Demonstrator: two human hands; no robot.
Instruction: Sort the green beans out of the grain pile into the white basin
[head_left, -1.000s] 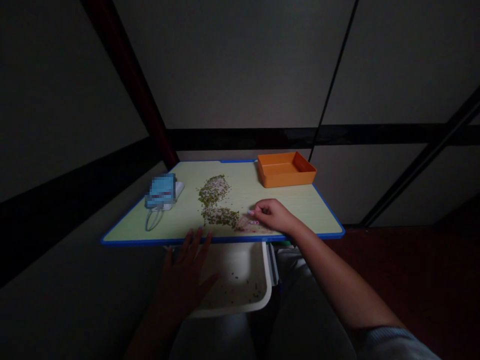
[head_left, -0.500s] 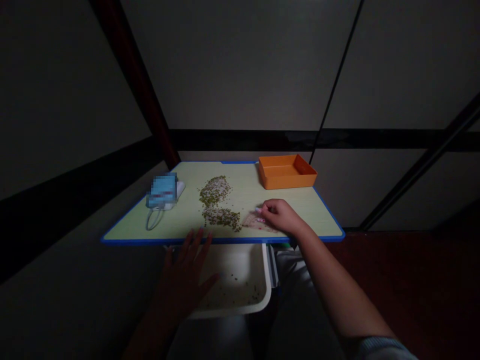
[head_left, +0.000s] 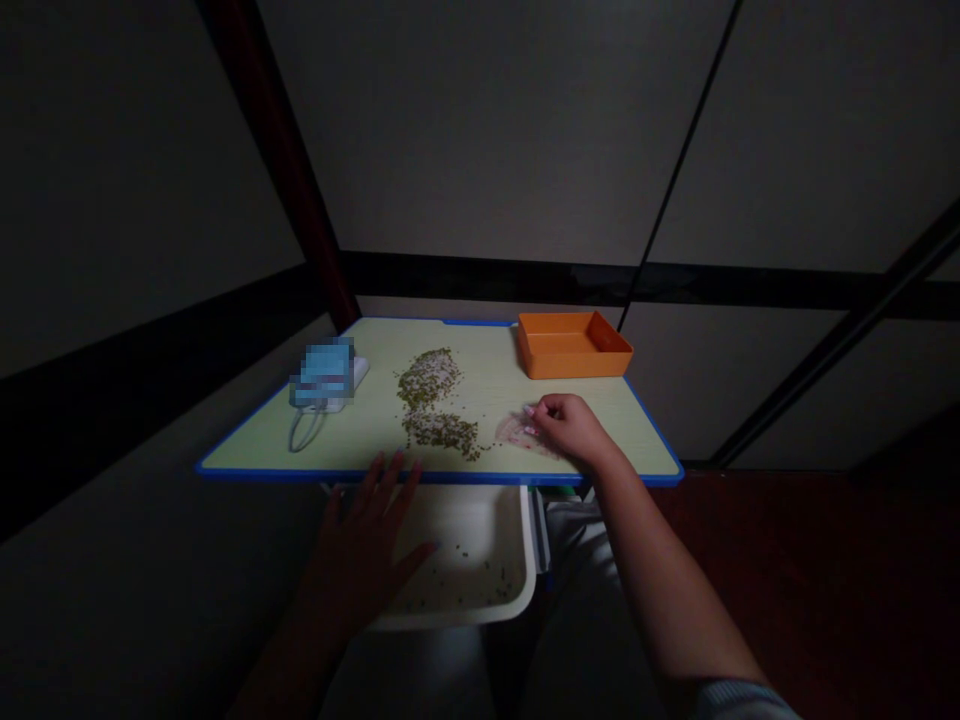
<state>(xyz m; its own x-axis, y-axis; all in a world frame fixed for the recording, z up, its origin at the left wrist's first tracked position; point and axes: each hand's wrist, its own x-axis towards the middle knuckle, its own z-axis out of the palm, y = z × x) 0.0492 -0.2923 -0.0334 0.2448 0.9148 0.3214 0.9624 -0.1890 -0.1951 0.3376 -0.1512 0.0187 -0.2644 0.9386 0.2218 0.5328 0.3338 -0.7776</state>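
Observation:
My right hand (head_left: pixel 571 430) is closed, thumb and fingertips together, over the right half of the table. Under its fingers is a thin, pinkish, patterned flat piece (head_left: pixel 513 430), partly hidden by the hand, and the fingers seem to grip it. Left of that piece lies a pile of small green and pale grains (head_left: pixel 439 430), which joins a larger heap (head_left: pixel 431 375) behind it. My left hand (head_left: pixel 367 530) is open with fingers spread. Its fingertips reach the table's front edge, above a white bin (head_left: pixel 529 560) holding a few scattered grains.
The pale table top (head_left: pixel 375 340) has a blue rim. An orange tray (head_left: pixel 574 365) stands at its back right. A blurred blue thing (head_left: pixel 324 372) with a looped cord (head_left: pixel 304 430) sits at the left. Wall panels (head_left: pixel 487 130) rise close behind.
My right hand and the pinkish piece have shifted slightly right, away from the near grain pile. A few grains now lie between pile and piece. My left hand stays spread at the edge.

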